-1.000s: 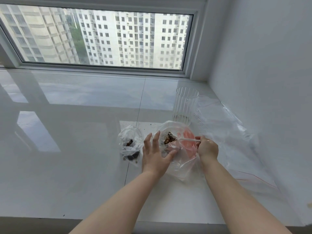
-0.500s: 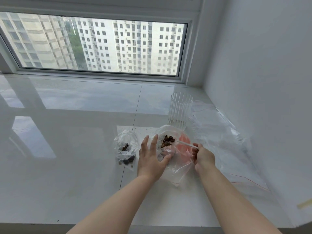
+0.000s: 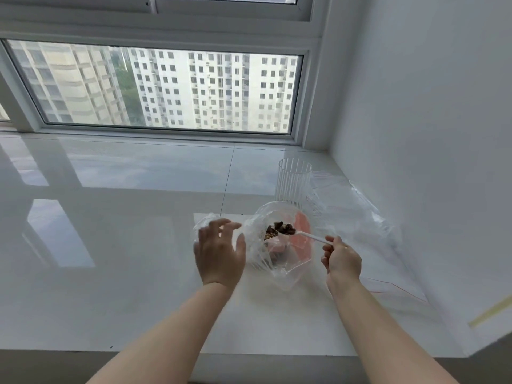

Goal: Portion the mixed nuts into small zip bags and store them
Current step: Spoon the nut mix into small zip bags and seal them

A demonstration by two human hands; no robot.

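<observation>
A big clear plastic bag (image 3: pixel 279 261) with a pink patch inside stands open on the white sill. My right hand (image 3: pixel 342 257) pinches the handle of a white plastic spoon (image 3: pixel 310 236), which carries a heap of dark mixed nuts (image 3: pixel 281 228) above the bag's mouth. My left hand (image 3: pixel 220 252) hovers left of the big bag with fingers spread, over a small zip bag (image 3: pixel 203 224) that it mostly hides. Whether the fingers touch the small bag cannot be told.
A ribbed clear glass (image 3: pixel 293 182) stands behind the big bag. Several flat clear zip bags (image 3: pixel 360 217) lie along the right wall. The glossy white sill (image 3: pixel 110 245) stretches left to the window; its front edge runs below my forearms.
My left hand has let go of the big bag's rim and moved left over the small bag. The spoon has risen out of the big bag with nuts on it.
</observation>
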